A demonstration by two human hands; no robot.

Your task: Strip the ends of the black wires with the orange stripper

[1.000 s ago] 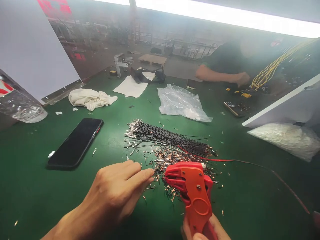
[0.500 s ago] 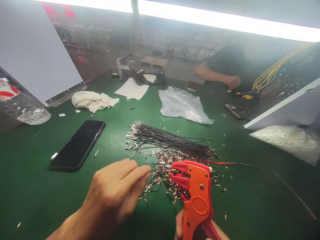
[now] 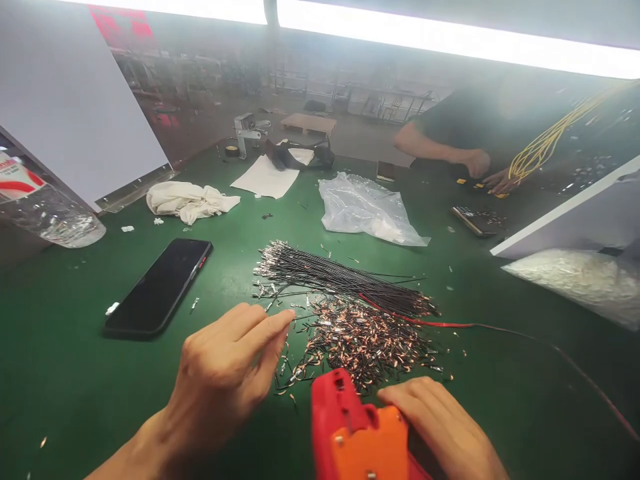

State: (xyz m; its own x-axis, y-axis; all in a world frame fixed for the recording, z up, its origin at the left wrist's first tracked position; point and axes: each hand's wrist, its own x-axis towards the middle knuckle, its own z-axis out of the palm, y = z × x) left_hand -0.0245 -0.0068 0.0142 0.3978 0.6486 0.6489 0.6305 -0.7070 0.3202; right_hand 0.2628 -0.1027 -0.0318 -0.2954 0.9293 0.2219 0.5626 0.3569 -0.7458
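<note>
My left hand [image 3: 227, 363] is closed in a pinch left of the scrap pile, with a thin black wire [image 3: 305, 316] sticking out from its fingertips. At the lower middle, my right hand [image 3: 443, 427] is around a red and orange wire stripper [image 3: 367, 433]. The tool is tilted, its red head towards the pile, its lower part out of frame. Beyond both hands lies a bundle of black wires [image 3: 340, 275] with metal terminals at the left ends and bare copper at the right. Just in front of it is a pile of cut wire scraps [image 3: 367, 340].
A phone [image 3: 160, 287], a cloth [image 3: 190, 200] and a plastic bottle [image 3: 50, 207] are on the left. A clear plastic bag [image 3: 370, 210] lies behind the bundle. A red-tipped cord [image 3: 450, 325] runs right. Across the table, a person's hands [image 3: 475, 161] are near yellow wires.
The wire stripper has dropped lower and turned, coming away from over the scrap pile. My right hand now shows at its right side. My left hand has shifted slightly up and left.
</note>
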